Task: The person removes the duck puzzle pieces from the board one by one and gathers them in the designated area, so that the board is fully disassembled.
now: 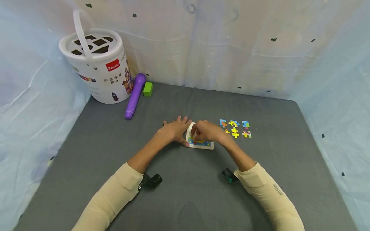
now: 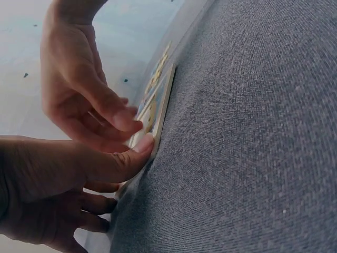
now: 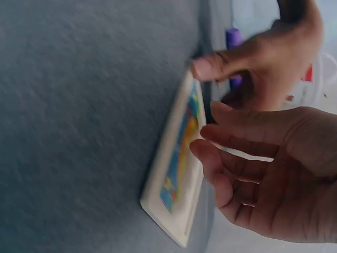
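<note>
A small jigsaw board (image 1: 202, 147) with a pale frame lies on the grey table. Along its near side sits a strip of blue, green and yellow pieces (image 3: 184, 147). At the left edge my left hand (image 1: 174, 130) rests with fingers spread, its thumb (image 2: 143, 143) on the frame's near corner. Over the board's left part hovers my right hand (image 1: 206, 131), fingers loosely bent downward. In the right wrist view its thumb and fingertips (image 3: 202, 150) are close together, with no piece visible between them. The hand hides much of the board's upper part.
Several loose jigsaw pieces (image 1: 235, 132) lie in two rows right of the board. At the back left stand a white bucket (image 1: 98, 77) with a shape-sorter lid, a purple microphone-shaped stick (image 1: 135, 96) and a green block (image 1: 147, 89). Pale cloth walls (image 1: 231, 64) border the table.
</note>
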`<state>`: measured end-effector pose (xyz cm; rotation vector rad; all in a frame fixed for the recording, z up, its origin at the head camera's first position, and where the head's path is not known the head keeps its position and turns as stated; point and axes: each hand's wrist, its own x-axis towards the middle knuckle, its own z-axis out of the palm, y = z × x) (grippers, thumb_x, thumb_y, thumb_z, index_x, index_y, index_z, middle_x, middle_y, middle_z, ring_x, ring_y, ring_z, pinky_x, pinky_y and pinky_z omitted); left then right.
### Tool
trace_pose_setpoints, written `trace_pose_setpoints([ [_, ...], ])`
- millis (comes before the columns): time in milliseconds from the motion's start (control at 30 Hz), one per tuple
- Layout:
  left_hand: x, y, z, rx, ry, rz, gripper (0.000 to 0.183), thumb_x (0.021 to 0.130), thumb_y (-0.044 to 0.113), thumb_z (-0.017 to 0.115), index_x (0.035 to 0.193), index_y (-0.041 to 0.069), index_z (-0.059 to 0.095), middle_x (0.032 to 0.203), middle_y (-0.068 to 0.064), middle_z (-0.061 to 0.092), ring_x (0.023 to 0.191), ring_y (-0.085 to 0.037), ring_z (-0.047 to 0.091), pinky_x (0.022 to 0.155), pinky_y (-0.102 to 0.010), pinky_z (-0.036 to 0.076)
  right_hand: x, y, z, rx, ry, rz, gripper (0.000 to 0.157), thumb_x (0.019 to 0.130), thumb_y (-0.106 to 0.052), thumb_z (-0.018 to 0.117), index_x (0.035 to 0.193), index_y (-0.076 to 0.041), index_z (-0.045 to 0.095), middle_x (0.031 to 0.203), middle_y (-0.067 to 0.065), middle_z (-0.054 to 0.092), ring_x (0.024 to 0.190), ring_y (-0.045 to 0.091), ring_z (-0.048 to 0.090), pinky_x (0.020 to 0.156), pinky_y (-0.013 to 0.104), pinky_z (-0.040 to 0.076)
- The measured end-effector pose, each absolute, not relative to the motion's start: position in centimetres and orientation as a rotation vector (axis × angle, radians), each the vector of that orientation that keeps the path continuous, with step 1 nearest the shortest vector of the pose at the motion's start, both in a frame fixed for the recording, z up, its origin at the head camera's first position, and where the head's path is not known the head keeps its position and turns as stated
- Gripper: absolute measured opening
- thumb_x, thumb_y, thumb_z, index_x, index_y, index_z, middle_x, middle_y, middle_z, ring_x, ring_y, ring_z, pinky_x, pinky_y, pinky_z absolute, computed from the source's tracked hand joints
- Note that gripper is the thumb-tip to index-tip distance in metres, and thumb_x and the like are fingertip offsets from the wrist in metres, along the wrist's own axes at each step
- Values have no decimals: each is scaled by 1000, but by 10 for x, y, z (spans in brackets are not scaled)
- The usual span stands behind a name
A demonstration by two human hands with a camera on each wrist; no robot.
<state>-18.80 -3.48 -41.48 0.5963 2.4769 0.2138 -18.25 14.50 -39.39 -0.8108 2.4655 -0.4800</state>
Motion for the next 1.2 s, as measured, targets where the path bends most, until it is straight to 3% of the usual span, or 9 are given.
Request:
trace_pose_setpoints([
  [167,-189,-35,-415,588,2477,214,115,86,53,81,170,19,11,178,-11,5,165,-39,8,119,-81,21,-182,135,-397,-804,2479,-446,26,89,-10,82,111,2,76,89,11,76,71,15,66,68,28,55],
  [400,-188,-35,-416,582,2470,212,115,86,52,82,170,19,10,178,-11,4,165,-37,6,119,-81,20,-177,132,-402,-757,2509,-419,27,87,-8,85,108,2,71,94,12,71,80,20,64,74,31,54],
  [700,-187,-35,-416,574,2473,218,115,86,50,83,170,18,11,178,-11,4,165,-38,6,119,-81,20,-174,131,-403,-743,2532,-421,31,87,-8,85,109,1,66,94,12,68,78,19,63,72,30,53],
  [967,-187,-34,-415,568,2471,224,115,85,49,83,170,18,12,178,-11,5,165,-37,7,119,-81,20,-179,136,-400,-796,2516,-623,13,88,4,76,95,-1,66,86,12,69,72,17,62,69,29,52],
  [1200,-188,-34,-417,579,2472,206,114,86,53,81,170,18,12,178,-12,5,165,-38,6,119,-81,21,-178,145,-385,-724,2515,-747,13,91,1,77,96,0,65,89,15,70,78,21,67,74,34,57],
])
